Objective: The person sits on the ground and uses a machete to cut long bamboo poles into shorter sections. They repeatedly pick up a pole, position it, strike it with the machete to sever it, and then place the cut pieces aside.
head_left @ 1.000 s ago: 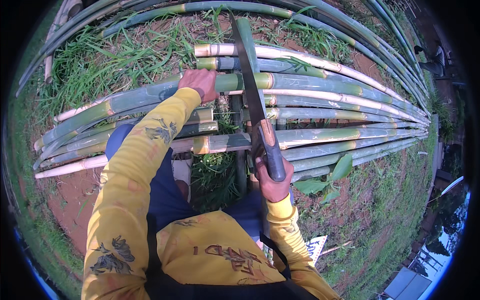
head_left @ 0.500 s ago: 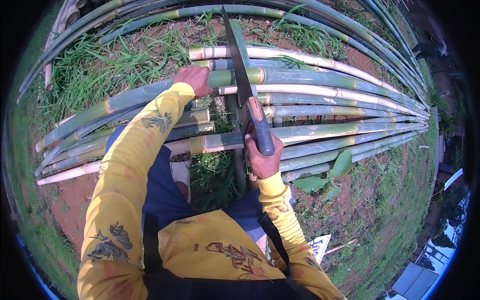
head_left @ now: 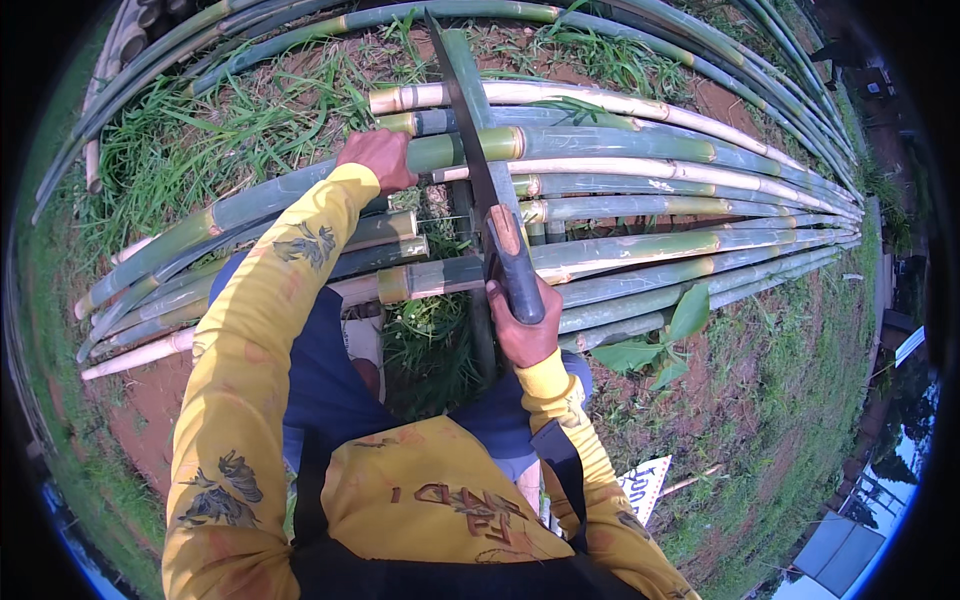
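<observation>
My right hand (head_left: 525,325) is closed round the dark handle of a handsaw (head_left: 468,130). The saw's long blade points away from me and lies across a thick green bamboo pole (head_left: 600,145), near a pale joint ring. Left of the blade, my left hand (head_left: 378,158) wraps over the same pole from above. Other bamboo poles (head_left: 620,250), green and pale, lie side by side beneath and nearer to me. Under them a bamboo crosspiece (head_left: 480,340) runs away from me. Whether the blade has cut into the pole is too fine to tell.
More long bamboo poles (head_left: 440,12) curve along the far side. Cut pole ends (head_left: 400,228) stick out left of the crosspiece. Grass (head_left: 270,130) and bare red soil surround the stack. A broad-leaved plant (head_left: 660,345) grows at the right, and a white printed sign (head_left: 645,485) lies lower right.
The saw and my right hand have come slightly nearer to me and to the left. My left hand keeps its grip on the pole. The whole view has shifted a little.
</observation>
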